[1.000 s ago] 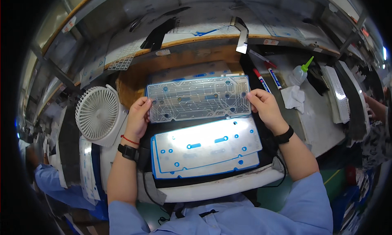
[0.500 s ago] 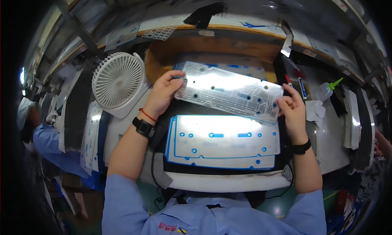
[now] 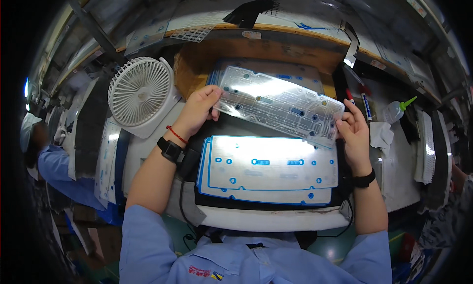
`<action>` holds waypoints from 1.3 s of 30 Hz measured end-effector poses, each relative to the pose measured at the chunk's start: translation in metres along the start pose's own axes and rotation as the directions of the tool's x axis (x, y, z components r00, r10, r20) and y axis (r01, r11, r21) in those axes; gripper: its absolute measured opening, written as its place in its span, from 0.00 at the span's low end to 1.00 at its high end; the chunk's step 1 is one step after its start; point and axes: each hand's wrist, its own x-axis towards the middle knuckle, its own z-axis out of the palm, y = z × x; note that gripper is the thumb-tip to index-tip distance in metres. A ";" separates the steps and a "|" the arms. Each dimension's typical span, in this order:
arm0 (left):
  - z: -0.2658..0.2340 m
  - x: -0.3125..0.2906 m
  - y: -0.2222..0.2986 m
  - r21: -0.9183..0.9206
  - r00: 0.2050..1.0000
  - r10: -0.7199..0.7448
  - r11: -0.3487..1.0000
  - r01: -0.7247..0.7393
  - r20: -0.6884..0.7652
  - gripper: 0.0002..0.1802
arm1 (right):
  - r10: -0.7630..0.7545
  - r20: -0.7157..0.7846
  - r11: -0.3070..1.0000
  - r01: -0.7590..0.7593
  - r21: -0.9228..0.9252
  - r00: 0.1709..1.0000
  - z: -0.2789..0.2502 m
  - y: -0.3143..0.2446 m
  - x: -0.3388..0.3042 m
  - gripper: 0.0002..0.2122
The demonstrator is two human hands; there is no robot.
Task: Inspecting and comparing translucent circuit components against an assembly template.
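Between my hands a clear plastic sheet [image 3: 276, 104] with a fine printed line pattern and several small holes is held up at a tilt, its right end lower. My left hand [image 3: 203, 104] pinches its left edge. At the right edge, my right hand [image 3: 354, 128] grips it between thumb and fingers. Below the sheet lies a small stack of flat silvery panels [image 3: 273, 175] with blue outlines, blue-ringed holes and small edge notches. Behind the held sheet, more blue-edged panels [image 3: 310, 77] lie in a brown open-fronted box [image 3: 261, 50], partly hidden.
A white fan [image 3: 140, 94] stands at the left. To the right are markers [image 3: 366, 106], a crumpled white tissue [image 3: 381, 135] and a bottle with a green nozzle [image 3: 394, 111]. A shelf edge [image 3: 290, 31] runs across the back. At far left a co-worker's blue sleeve [image 3: 56, 160] shows.
The sheet stays in both hands, with its tilt and glare slightly altered. My left fingers have shifted a little on its edge. The view has moved slightly.
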 end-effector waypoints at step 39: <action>-0.005 0.003 -0.003 -0.263 0.996 0.023 0.965 0.002 0.091 0.14 | 0.115 0.260 0.842 0.044 -0.537 0.959 -0.001 -0.005 -0.005 0.07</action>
